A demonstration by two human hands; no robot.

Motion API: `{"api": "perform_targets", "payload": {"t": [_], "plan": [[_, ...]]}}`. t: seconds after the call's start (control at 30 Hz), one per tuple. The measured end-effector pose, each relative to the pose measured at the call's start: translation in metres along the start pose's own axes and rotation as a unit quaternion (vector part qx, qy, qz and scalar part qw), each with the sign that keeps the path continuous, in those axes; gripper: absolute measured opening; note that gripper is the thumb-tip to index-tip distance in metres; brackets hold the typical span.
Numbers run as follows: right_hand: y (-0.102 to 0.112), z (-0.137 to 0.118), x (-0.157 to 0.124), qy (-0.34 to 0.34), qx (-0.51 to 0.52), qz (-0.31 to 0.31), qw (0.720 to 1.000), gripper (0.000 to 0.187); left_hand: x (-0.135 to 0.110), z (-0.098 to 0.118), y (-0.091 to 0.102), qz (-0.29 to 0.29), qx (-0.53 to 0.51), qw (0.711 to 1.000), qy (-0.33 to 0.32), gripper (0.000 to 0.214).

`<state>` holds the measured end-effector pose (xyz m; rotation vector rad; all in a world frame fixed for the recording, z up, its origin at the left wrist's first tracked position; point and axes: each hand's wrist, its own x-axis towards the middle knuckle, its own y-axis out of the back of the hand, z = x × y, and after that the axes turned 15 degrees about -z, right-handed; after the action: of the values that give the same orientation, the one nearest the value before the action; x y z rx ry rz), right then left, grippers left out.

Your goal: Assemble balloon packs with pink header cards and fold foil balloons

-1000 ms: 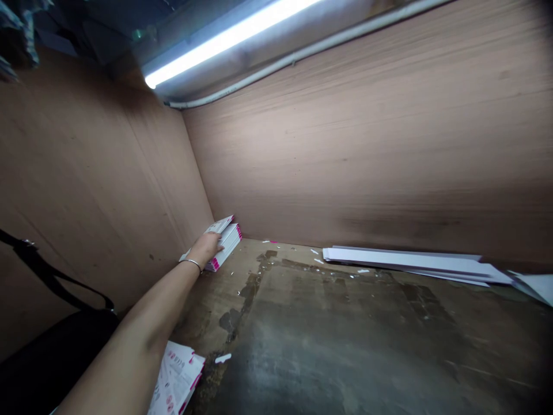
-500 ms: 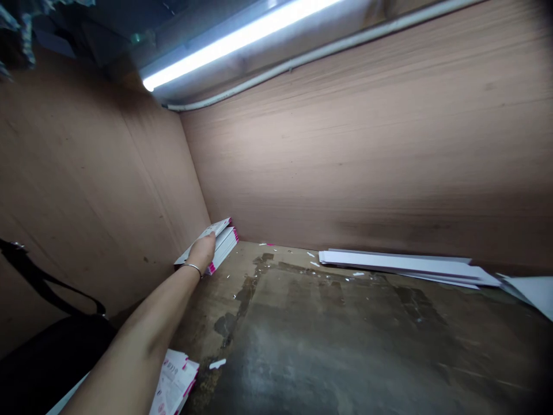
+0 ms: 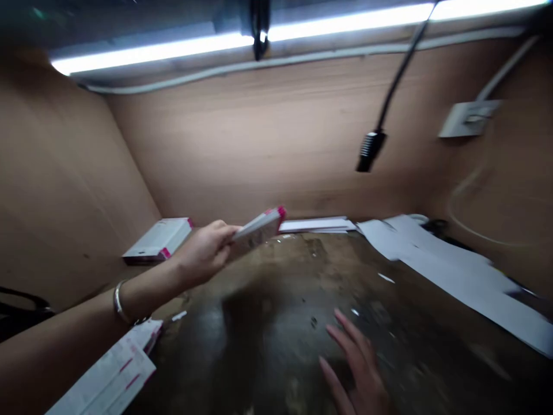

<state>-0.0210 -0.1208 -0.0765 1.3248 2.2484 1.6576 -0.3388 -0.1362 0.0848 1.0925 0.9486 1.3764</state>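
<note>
Over the table (image 3: 203,346), the left hand (image 3: 205,253) is clamped on a bundle (image 3: 260,231); well apart, the right hand (image 3: 360,374) has its fingers loosely spread.

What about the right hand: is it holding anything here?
No, the right hand has its fingers spread apart, with only the dark tabletop showing between them.

Can't read any text, brand or number. Only blurred print on held pink-ended bundle (image 3: 258,231), on white stack (image 3: 159,237) by left wall, on papers (image 3: 106,380) lower left.
</note>
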Motion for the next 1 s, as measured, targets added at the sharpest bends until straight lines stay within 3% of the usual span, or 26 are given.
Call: {"api": "perform_targets", "payload": {"t": [0.07, 0.13, 0.17, 0.23, 0.33, 0.4, 0.57, 0.63, 0.7, 0.73, 0.8, 0.87, 0.93, 1.0], "plan": [[0.025, -0.007, 0.001, 0.017, -0.046, 0.082, 0.995, 0.04, -0.011, 0.055, -0.026, -0.059, -0.074, 0.99, -0.104, 0.042], [0.062, -0.017, 0.009, 0.061, -0.13, 0.092, 0.985, 0.042, -0.02, 0.093, -0.047, -0.129, -0.103, 0.976, -0.143, 0.035], [0.081, -0.022, 0.016, 0.077, -0.159, 0.05, 0.983, 0.04, -0.022, 0.105, -0.056, -0.161, -0.096, 0.971, -0.147, 0.033], [0.114, -0.031, 0.034, 0.086, -0.176, -0.116, 0.974, 0.035, -0.024, 0.118, -0.07, -0.206, -0.063, 0.966, -0.143, 0.033], [0.133, -0.043, 0.06, 0.078, -0.159, -0.356, 0.917, 0.028, -0.025, 0.119, -0.087, -0.212, -0.044, 0.967, -0.134, 0.038], [0.123, -0.051, 0.071, 0.071, -0.164, -0.425, 0.887, 0.021, -0.028, 0.117, -0.097, -0.191, -0.047, 0.973, -0.119, 0.034], [0.083, -0.064, 0.078, 0.041, -0.208, -0.414, 0.885, 0.017, -0.044, 0.12, -0.109, -0.124, -0.058, 0.987, -0.088, 0.026], [0.087, -0.059, 0.079, 0.031, -0.212, -0.413, 0.886, 0.018, -0.051, 0.122, -0.104, -0.031, -0.067, 0.993, -0.087, 0.032], [0.104, -0.05, 0.077, 0.026, -0.175, -0.408, 0.896, 0.022, -0.058, 0.12, -0.098, 0.12, -0.107, 0.986, -0.036, 0.051], [0.114, -0.045, 0.075, 0.028, -0.134, -0.404, 0.904, 0.025, -0.061, 0.118, -0.097, 0.18, -0.156, 0.971, 0.008, 0.065], [0.13, -0.036, 0.068, 0.03, -0.038, -0.399, 0.916, 0.028, -0.068, 0.112, -0.102, 0.21, -0.309, 0.923, 0.097, 0.083], [0.135, -0.032, 0.062, 0.021, 0.013, -0.407, 0.913, 0.026, -0.072, 0.107, -0.12, 0.158, -0.472, 0.855, 0.148, 0.086], [0.128, -0.033, 0.062, 0.004, -0.018, -0.434, 0.901, 0.019, -0.074, 0.106, -0.146, 0.109, -0.586, 0.785, 0.17, 0.09], [0.117, -0.038, 0.07, -0.003, -0.056, -0.467, 0.883, 0.014, -0.075, 0.109, -0.172, 0.085, -0.65, 0.738, 0.16, 0.094]]}}
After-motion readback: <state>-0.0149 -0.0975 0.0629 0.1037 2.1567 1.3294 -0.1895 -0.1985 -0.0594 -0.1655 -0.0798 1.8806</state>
